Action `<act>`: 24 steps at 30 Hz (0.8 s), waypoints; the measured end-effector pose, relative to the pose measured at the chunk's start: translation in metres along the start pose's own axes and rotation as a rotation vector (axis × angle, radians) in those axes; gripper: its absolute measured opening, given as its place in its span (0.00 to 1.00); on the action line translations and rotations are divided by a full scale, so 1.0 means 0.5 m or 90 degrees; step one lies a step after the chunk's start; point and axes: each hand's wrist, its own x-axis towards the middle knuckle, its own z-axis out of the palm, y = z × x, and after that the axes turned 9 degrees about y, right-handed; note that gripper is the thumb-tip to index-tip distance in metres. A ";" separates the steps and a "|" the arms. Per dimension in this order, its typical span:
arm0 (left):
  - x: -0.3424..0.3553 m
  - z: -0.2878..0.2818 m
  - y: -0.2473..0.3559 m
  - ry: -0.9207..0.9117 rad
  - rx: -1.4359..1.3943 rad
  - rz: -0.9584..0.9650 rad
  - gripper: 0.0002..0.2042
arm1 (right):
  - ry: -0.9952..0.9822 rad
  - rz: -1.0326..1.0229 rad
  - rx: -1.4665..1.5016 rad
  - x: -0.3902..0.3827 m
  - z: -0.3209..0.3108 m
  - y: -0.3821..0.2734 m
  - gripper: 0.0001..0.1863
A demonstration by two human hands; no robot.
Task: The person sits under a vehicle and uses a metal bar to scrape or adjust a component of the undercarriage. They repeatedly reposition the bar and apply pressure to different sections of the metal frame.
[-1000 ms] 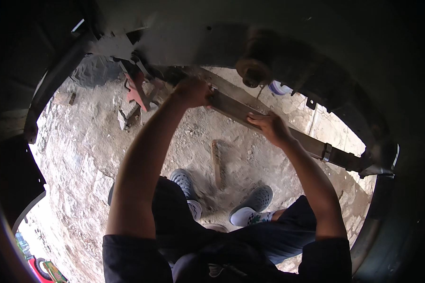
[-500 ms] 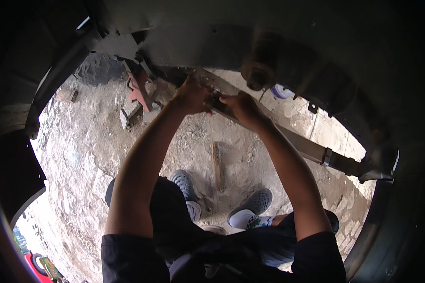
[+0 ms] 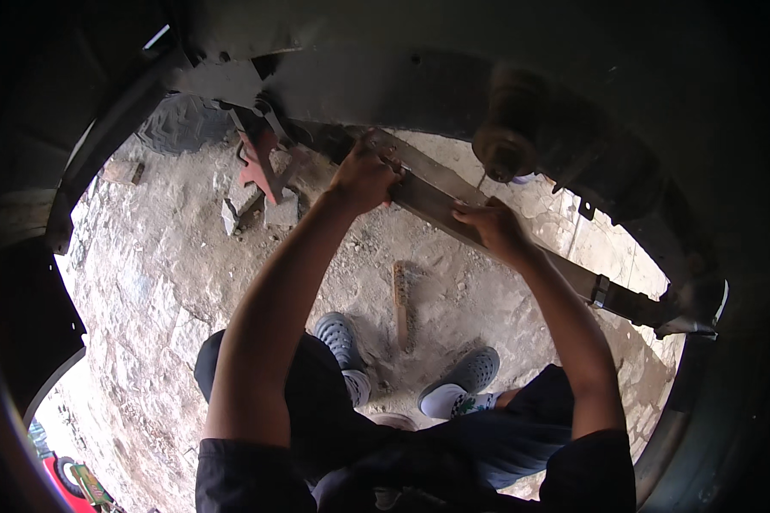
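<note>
A long flat leaf spring point(image 3: 436, 205) slants from upper middle to lower right under the dark vehicle body, with a metal clip point(image 3: 601, 291) around it near its right end. My left hand point(image 3: 366, 178) is wrapped round the spring toward its upper left end. Further right along the same spring, my right hand point(image 3: 498, 229) grips it with the thumb on top and the fingers at the far side. Both forearms reach up and forward. What lies under my left palm is hidden.
Overhead hangs a round metal fitting point(image 3: 503, 150). A red stand point(image 3: 261, 171) and grey blocks point(image 3: 281, 209) are at the left, by a dark tyre point(image 3: 181, 124). A wooden stick point(image 3: 400, 303) lies on the rough ground between my clog-clad feet point(image 3: 338, 339).
My right hand has slid right along the spring, away from my left hand. My left hand stays near the upper end. The whole view has shifted slightly.
</note>
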 end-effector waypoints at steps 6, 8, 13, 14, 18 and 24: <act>0.014 -0.024 0.030 -0.008 0.032 0.017 0.16 | 0.067 0.014 0.008 0.132 0.088 -0.039 0.23; 0.017 -0.036 0.018 -0.047 0.071 0.009 0.17 | 0.019 0.034 -0.021 0.133 0.080 -0.051 0.22; -0.031 -0.015 0.033 0.073 -0.008 -0.048 0.20 | -0.075 0.036 -0.073 -0.026 -0.014 -0.036 0.25; -0.033 -0.020 0.038 0.088 -0.027 -0.059 0.20 | -0.082 0.039 -0.084 -0.048 -0.030 -0.036 0.25; -0.049 -0.020 0.051 0.124 0.001 -0.082 0.17 | -0.171 0.153 -0.082 -0.074 -0.071 -0.049 0.27; -0.046 0.000 0.034 0.147 -0.144 -0.097 0.11 | -0.032 0.060 -0.023 0.029 0.038 -0.064 0.24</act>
